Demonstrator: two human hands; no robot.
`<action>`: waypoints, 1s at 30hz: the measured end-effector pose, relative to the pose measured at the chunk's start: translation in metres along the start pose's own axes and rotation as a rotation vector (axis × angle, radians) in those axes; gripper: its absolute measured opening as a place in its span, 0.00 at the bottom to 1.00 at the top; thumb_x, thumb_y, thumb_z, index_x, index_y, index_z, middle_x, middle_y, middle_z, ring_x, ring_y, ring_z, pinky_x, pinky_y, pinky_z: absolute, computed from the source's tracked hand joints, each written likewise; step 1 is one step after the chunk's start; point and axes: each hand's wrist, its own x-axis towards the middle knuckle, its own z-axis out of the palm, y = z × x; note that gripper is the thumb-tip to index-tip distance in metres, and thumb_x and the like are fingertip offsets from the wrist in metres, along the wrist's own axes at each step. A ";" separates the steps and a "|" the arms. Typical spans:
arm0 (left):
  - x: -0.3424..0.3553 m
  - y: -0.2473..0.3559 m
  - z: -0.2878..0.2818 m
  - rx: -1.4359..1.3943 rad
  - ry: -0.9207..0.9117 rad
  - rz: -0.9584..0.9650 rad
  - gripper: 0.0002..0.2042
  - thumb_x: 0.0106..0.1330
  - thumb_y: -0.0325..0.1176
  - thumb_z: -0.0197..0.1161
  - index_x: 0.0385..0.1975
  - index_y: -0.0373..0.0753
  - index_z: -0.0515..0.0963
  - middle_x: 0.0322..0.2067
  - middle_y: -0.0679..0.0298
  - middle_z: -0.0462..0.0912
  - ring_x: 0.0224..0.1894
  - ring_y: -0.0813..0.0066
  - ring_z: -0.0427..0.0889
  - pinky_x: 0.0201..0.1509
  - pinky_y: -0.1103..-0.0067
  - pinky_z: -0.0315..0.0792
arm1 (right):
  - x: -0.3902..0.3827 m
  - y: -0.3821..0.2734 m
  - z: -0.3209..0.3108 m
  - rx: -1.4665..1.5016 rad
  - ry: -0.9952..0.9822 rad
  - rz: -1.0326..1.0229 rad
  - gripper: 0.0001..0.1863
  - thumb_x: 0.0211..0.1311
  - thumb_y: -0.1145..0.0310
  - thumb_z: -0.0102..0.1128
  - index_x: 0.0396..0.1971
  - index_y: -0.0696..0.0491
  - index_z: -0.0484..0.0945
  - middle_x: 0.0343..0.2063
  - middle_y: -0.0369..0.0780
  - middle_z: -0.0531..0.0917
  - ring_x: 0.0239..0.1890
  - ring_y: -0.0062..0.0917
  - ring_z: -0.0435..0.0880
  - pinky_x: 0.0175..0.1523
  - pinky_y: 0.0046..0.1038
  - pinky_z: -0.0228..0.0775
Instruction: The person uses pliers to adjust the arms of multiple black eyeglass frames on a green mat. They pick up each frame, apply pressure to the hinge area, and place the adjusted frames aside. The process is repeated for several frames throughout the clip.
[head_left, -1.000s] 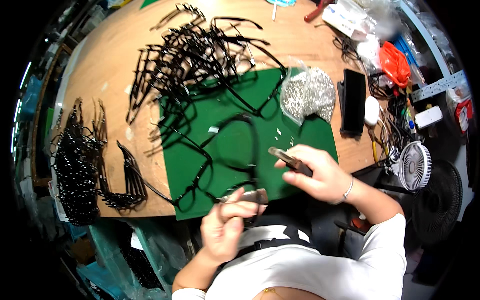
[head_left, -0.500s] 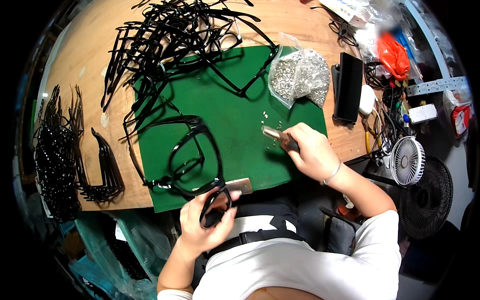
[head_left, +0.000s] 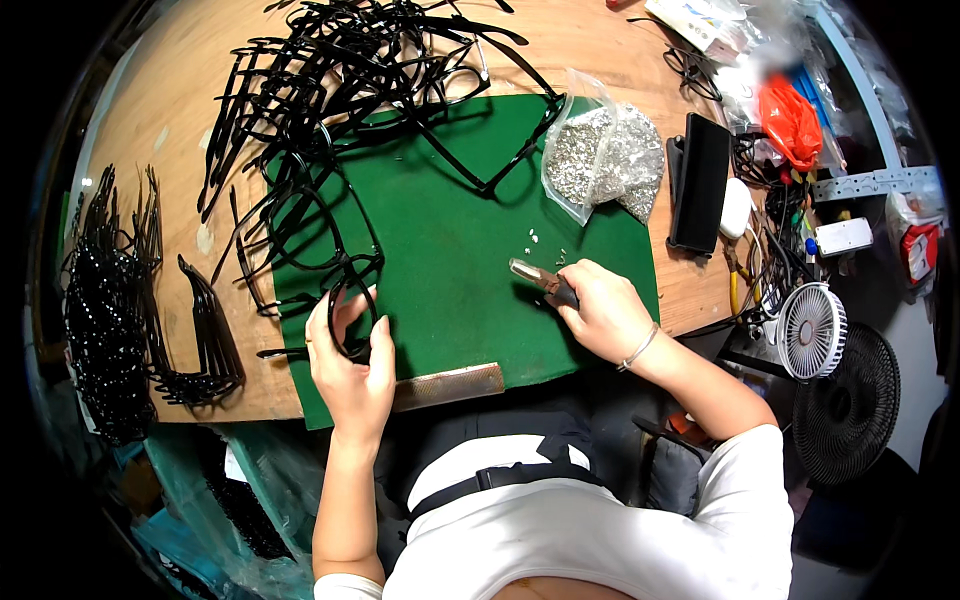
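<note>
My left hand [head_left: 348,365] is closed around a rim of a black eyeglass frame [head_left: 334,318], over the left side of the green mat [head_left: 450,230]. The rest of that frame reaches away from me and overlaps other black frames, so its outline is hard to separate. In my right hand [head_left: 608,312] is a pair of pliers [head_left: 540,278], their metal jaws pointing left over the mat. Tiny pale and metallic bits [head_left: 532,238] lie just beyond the jaws.
A heap of black eyeglass frames [head_left: 340,80] covers the far left. Dark temple arms [head_left: 110,320] stand bundled at left. A clear bag of small metal parts [head_left: 605,160] sits at the mat's far right. Beyond it lie a black case [head_left: 700,185] and a white fan [head_left: 812,330].
My left hand has carried the eyeglass frame left and away from me, toward the other frames. My right hand has drawn slightly left and nearer with the pliers.
</note>
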 end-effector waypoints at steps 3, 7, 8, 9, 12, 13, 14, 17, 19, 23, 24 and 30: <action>-0.027 0.010 -0.006 -0.300 0.058 -0.012 0.26 0.51 0.18 0.56 0.50 0.31 0.54 0.40 0.51 0.74 0.40 0.70 0.75 0.45 0.81 0.66 | -0.001 0.002 0.007 -0.118 0.094 -0.065 0.10 0.40 0.75 0.56 0.26 0.57 0.69 0.23 0.44 0.72 0.28 0.37 0.75 0.34 0.33 0.66; -0.072 0.052 -0.031 -0.400 -0.117 -0.041 0.38 0.49 0.17 0.57 0.56 0.36 0.37 0.40 0.48 0.72 0.24 0.80 0.72 0.35 0.86 0.69 | -0.001 0.005 0.009 -0.144 0.119 -0.125 0.10 0.38 0.76 0.56 0.25 0.57 0.68 0.22 0.43 0.72 0.27 0.35 0.74 0.31 0.32 0.64; -0.075 0.057 -0.032 -0.507 -0.097 -0.044 0.41 0.49 0.16 0.56 0.57 0.39 0.34 0.40 0.47 0.71 0.23 0.81 0.71 0.32 0.86 0.69 | -0.001 0.005 0.007 -0.119 0.090 -0.116 0.10 0.40 0.76 0.56 0.26 0.58 0.68 0.23 0.43 0.72 0.28 0.36 0.74 0.32 0.32 0.65; -0.076 0.060 -0.033 -0.614 -0.076 -0.046 0.43 0.49 0.16 0.56 0.58 0.42 0.31 0.41 0.47 0.70 0.22 0.82 0.71 0.30 0.87 0.70 | -0.001 0.005 0.005 -0.047 0.091 -0.093 0.10 0.41 0.75 0.56 0.26 0.58 0.68 0.23 0.44 0.72 0.27 0.37 0.74 0.32 0.33 0.65; -0.062 0.071 -0.043 -0.797 -0.187 -0.227 0.48 0.47 0.15 0.57 0.58 0.45 0.25 0.42 0.49 0.68 0.23 0.85 0.67 0.32 0.87 0.69 | 0.001 -0.009 -0.010 0.253 0.014 0.009 0.09 0.46 0.71 0.57 0.25 0.60 0.69 0.22 0.46 0.72 0.27 0.41 0.72 0.32 0.33 0.65; -0.058 0.069 -0.041 -0.831 -0.256 -0.230 0.49 0.46 0.14 0.57 0.58 0.44 0.24 0.43 0.50 0.68 0.24 0.85 0.66 0.34 0.87 0.68 | 0.000 -0.020 -0.018 0.378 -0.024 0.040 0.09 0.49 0.69 0.56 0.24 0.59 0.70 0.20 0.44 0.73 0.23 0.33 0.73 0.30 0.29 0.65; -0.057 0.067 -0.032 -0.805 -0.285 -0.204 0.49 0.46 0.12 0.56 0.58 0.43 0.25 0.44 0.51 0.67 0.25 0.85 0.64 0.37 0.86 0.67 | -0.003 -0.034 -0.029 0.522 -0.145 0.117 0.10 0.51 0.68 0.56 0.25 0.59 0.70 0.20 0.42 0.73 0.23 0.28 0.73 0.30 0.27 0.65; -0.048 0.072 -0.009 -0.824 -0.292 -0.154 0.45 0.48 0.12 0.56 0.58 0.40 0.30 0.48 0.49 0.64 0.30 0.81 0.69 0.39 0.84 0.69 | -0.019 -0.059 -0.024 0.927 -0.204 -0.028 0.09 0.53 0.68 0.56 0.27 0.59 0.71 0.20 0.38 0.73 0.24 0.16 0.70 0.31 0.21 0.65; -0.044 0.072 -0.006 -0.705 -0.276 -0.139 0.43 0.48 0.14 0.57 0.58 0.38 0.33 0.50 0.49 0.63 0.34 0.78 0.72 0.39 0.84 0.70 | -0.023 -0.073 -0.022 0.989 -0.217 -0.065 0.07 0.53 0.71 0.56 0.27 0.59 0.71 0.20 0.37 0.74 0.24 0.17 0.71 0.30 0.20 0.65; -0.048 0.070 0.001 -0.592 -0.203 -0.046 0.41 0.48 0.13 0.58 0.57 0.37 0.36 0.51 0.48 0.64 0.34 0.77 0.73 0.39 0.84 0.71 | -0.024 -0.081 -0.017 0.915 -0.130 -0.077 0.08 0.53 0.70 0.56 0.27 0.59 0.70 0.21 0.37 0.73 0.23 0.16 0.71 0.28 0.21 0.65; -0.050 0.070 0.003 -0.566 -0.183 -0.029 0.41 0.47 0.13 0.57 0.57 0.36 0.37 0.50 0.47 0.64 0.34 0.76 0.74 0.39 0.84 0.71 | -0.024 -0.081 -0.015 0.854 -0.067 -0.131 0.08 0.53 0.70 0.56 0.27 0.59 0.70 0.21 0.37 0.73 0.23 0.16 0.71 0.28 0.21 0.65; -0.053 0.071 0.011 -0.563 -0.157 -0.032 0.41 0.49 0.14 0.56 0.58 0.41 0.35 0.51 0.50 0.63 0.40 0.78 0.71 0.45 0.83 0.69 | -0.025 -0.080 -0.016 1.249 -0.255 0.169 0.10 0.54 0.68 0.57 0.28 0.57 0.69 0.23 0.33 0.73 0.26 0.11 0.70 0.31 0.17 0.64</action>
